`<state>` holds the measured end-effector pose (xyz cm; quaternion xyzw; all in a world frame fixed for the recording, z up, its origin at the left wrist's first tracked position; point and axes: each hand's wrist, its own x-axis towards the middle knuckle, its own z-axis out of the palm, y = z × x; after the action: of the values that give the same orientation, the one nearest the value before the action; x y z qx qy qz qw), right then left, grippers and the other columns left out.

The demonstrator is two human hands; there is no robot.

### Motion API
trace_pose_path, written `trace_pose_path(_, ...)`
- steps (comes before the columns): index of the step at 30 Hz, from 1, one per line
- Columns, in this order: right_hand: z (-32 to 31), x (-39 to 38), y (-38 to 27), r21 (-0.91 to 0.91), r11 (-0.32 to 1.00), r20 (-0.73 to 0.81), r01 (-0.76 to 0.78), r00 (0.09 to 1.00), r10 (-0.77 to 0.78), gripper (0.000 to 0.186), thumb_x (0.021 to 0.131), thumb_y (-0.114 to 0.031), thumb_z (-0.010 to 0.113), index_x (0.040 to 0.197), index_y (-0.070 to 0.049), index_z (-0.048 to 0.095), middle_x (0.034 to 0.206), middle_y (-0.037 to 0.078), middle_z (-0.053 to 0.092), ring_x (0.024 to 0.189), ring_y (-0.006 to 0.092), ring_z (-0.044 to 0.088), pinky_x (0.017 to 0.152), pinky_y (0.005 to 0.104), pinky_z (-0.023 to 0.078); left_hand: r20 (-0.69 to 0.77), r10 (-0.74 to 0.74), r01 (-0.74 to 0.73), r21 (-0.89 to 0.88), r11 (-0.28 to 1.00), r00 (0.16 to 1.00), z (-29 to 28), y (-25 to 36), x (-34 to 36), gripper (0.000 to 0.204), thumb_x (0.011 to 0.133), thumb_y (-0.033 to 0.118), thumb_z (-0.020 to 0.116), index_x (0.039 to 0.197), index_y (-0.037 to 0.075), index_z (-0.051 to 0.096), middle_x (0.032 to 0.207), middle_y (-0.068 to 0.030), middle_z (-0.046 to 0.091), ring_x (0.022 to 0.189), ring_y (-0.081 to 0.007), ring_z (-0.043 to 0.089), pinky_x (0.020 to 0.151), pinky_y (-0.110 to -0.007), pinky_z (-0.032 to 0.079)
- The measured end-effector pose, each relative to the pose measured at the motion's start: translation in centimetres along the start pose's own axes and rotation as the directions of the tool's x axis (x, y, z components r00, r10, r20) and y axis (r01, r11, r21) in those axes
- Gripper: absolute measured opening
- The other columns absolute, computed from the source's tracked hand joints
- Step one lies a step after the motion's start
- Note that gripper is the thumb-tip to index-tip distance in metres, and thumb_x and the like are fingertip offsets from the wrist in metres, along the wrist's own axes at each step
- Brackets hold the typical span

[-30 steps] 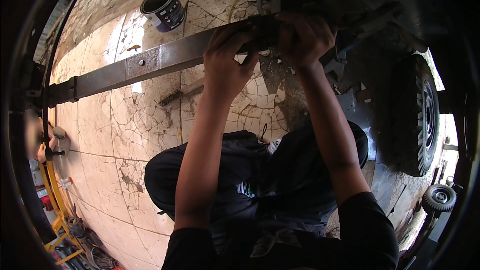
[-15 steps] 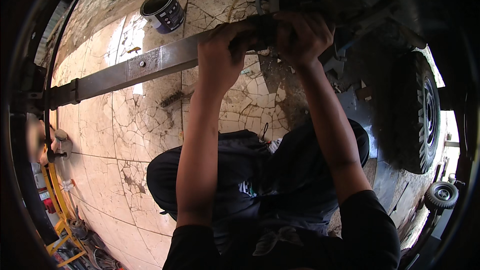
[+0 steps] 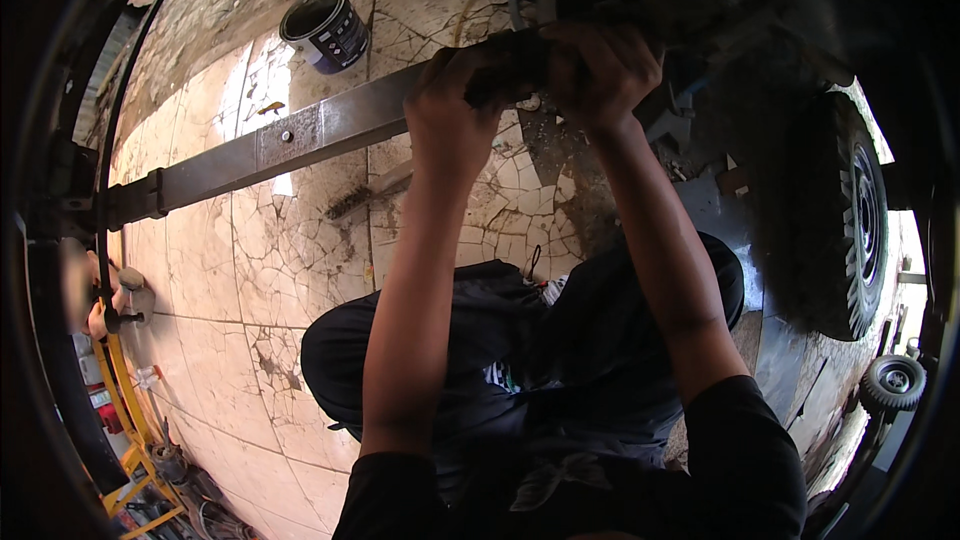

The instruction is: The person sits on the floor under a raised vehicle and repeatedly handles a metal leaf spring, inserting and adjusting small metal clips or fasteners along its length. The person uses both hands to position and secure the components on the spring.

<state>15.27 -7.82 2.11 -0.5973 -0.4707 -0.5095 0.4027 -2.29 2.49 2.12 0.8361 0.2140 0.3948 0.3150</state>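
A long grey metal beam [image 3: 230,155] crosses in front of me, rising from the left toward a dark assembly on the right. My left hand [image 3: 452,100] curls its fingers around a dark, dirty-looking part [image 3: 515,58] at the beam's right end. On the right side of that same part, my right hand [image 3: 605,70] is closed with its fingers bent over the top. Deep shadow hides the fingertips and the part's exact shape. A small bolt head [image 3: 287,137] shows on the beam's face.
Beyond the beam stands an open paint bucket [image 3: 328,30]. A brush [image 3: 350,202] lies on the cracked tile floor [image 3: 290,270]. A large treaded tyre [image 3: 850,220] is at right, a smaller wheel [image 3: 892,382] below it. Yellow metal framing [image 3: 125,420] stands at lower left.
My left hand has shifted slightly right along the part, and more of the dark part shows beside its fingers. My right hand stays nearly in place.
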Motion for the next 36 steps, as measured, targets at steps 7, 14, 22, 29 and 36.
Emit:
trace_pose_path(7,-0.6,0.4,-0.2,-0.025,1.0,0.047,0.004,0.999,-0.003,0.018,0.085,-0.019,0.068,0.084,-0.026,0.084,0.073,-0.004,0.076,0.068,0.0181,0.07,0.07,0.0343,0.051,-0.065,0.123,-0.126,-0.053,0.991,0.99,-0.8,0.4,0.4,0.022,0.091,-0.003,0.08,0.112,0.006,0.082,0.112,-0.0147,0.081,0.098,-0.0317,0.082,0.081,-0.039,0.066)
trace_pose_path(14,-0.1,0.3,0.2,0.001,0.999,-0.016,0.033,0.999,-0.033,0.018,0.085,-0.018,0.068,0.083,-0.026,0.083,0.073,-0.005,0.076,0.067,0.0176,0.071,0.07,0.0333,0.051,-0.092,0.174,-0.171,0.036,0.985,0.981,-0.1,0.8,-0.7,0.026,0.095,0.001,0.08,0.121,0.004,0.08,0.112,-0.0164,0.079,0.098,-0.0362,0.077,0.086,-0.046,0.063)
trace_pose_path(22,-0.2,0.4,-0.4,-0.019,1.0,0.016,-0.019,1.0,0.019,0.016,0.085,-0.019,0.069,0.084,-0.025,0.084,0.072,-0.002,0.076,0.07,0.0189,0.073,0.072,0.0346,0.055,-0.222,0.17,-0.144,0.128,0.981,0.96,1.9,0.9,-1.9,0.022,0.098,0.004,0.075,0.119,0.004,0.082,0.113,-0.0154,0.078,0.104,-0.0354,0.074,0.087,-0.046,0.062)
trace_pose_path(29,0.3,-0.3,0.1,0.014,0.999,0.01,-0.03,1.0,0.03,0.007,0.08,-0.026,0.076,0.082,-0.028,0.082,0.074,-0.006,0.075,0.071,0.0173,0.073,0.072,0.0351,0.051,-0.153,0.197,-0.179,0.126,0.976,0.968,1.5,1.4,0.4,0.021,0.091,0.001,0.076,0.11,0.005,0.083,0.109,-0.011,0.08,0.093,-0.0316,0.073,0.084,-0.043,0.062)
trace_pose_path(36,-0.2,0.0,-0.2,0.004,1.0,0.026,-0.012,1.0,0.012,0.015,0.085,-0.019,0.07,0.084,-0.025,0.084,0.075,-0.003,0.076,0.07,0.0209,0.073,0.068,0.0356,0.056,-0.198,0.179,-0.16,0.109,0.981,0.964,1.5,1.5,-3.2,0.023,0.089,0.0,0.081,0.112,0.006,0.084,0.099,-0.0104,0.076,0.092,-0.0316,0.075,0.08,-0.043,0.061)
